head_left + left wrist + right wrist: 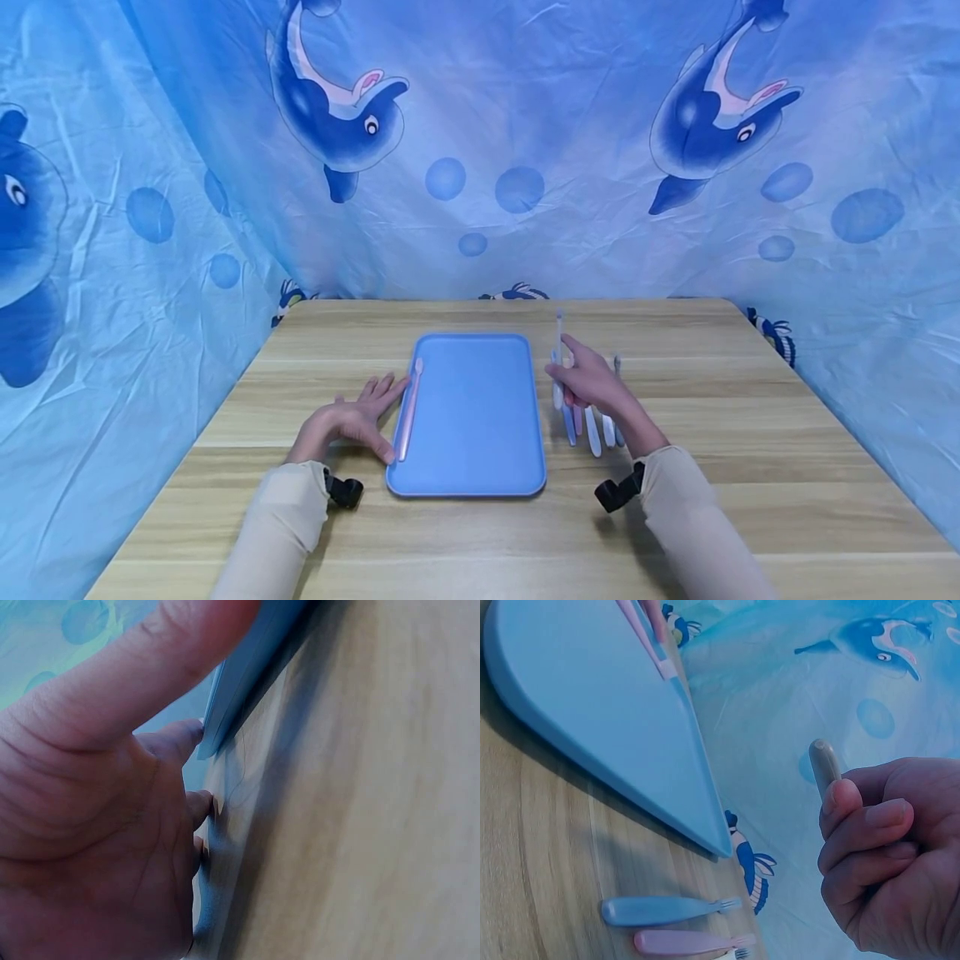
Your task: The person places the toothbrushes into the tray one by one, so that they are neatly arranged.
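My right hand (596, 385) is raised beside the tray's right edge and pinches a pale toothbrush (558, 333), its bristle end pointing away. In the right wrist view the rounded handle end (825, 766) sticks out past the thumb and curled fingers. At the blue tray (472, 417), my left hand (360, 417) rests with spread fingers, thumb and forefinger touching the left rim. The left wrist view shows its palm and the tray's side (225, 697). A pink toothbrush (408, 414) lies lengthwise in the tray, along that left side.
Several toothbrushes lie on the table under and beside my right hand, among them a blue one (656, 910), a pink one (682, 942) and a white one (593, 433). The wooden table (465, 550) ends at a blue dolphin-print curtain (480, 125) behind and at the sides.
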A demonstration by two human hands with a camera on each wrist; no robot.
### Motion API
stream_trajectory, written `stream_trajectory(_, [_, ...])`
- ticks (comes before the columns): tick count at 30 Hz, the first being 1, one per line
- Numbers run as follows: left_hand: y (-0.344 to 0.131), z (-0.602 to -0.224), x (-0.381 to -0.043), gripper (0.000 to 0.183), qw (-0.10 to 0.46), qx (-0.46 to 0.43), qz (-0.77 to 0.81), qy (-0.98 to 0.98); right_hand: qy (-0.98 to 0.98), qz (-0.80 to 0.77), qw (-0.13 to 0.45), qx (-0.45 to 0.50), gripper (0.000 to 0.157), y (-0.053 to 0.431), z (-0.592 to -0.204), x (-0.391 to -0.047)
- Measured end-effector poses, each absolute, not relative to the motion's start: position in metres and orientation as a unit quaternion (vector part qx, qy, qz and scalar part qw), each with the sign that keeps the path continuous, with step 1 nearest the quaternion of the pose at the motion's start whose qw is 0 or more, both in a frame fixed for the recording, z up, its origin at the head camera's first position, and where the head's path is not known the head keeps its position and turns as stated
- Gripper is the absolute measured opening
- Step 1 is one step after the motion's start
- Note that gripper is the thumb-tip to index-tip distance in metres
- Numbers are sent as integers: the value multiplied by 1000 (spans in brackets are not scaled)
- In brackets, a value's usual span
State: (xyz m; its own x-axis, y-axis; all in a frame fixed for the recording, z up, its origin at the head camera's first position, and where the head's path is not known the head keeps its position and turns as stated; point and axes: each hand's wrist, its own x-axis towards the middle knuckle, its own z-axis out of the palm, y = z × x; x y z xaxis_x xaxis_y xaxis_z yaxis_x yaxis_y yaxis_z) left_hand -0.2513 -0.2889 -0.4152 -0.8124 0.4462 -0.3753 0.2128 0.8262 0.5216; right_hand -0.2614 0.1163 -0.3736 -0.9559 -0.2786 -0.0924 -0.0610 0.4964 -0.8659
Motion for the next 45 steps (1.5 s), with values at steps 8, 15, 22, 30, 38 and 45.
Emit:
stream_trajectory(8, [-295, -434, -259, 148, 236, 167, 214, 933, 844, -510, 126, -107, 77, 107, -374, -261])
stream_trajectory(15, [-292, -429, -256, 149, 244, 163, 219, 930, 842, -513, 125, -111, 76, 95, -372, -260])
stream_trajectory(22, [-289, -424, -255, 149, 249, 157, 216, 931, 834, -523, 132, -118, 75, 84, -371, -261])
stream_trajectory(30, [-288, -423, -255, 150, 251, 153, 210, 932, 832, -527, 128, -118, 76, 71, -371, -260])
stream_trajectory(38, [-284, -414, -252, 145, 248, 151, 203, 935, 842, -512, 122, -120, 76, 62, -369, -260])
stream_trajectory(45, [-285, -413, -252, 145, 246, 151, 204, 936, 830, -527, 126, -133, 75, 52, -367, -256])
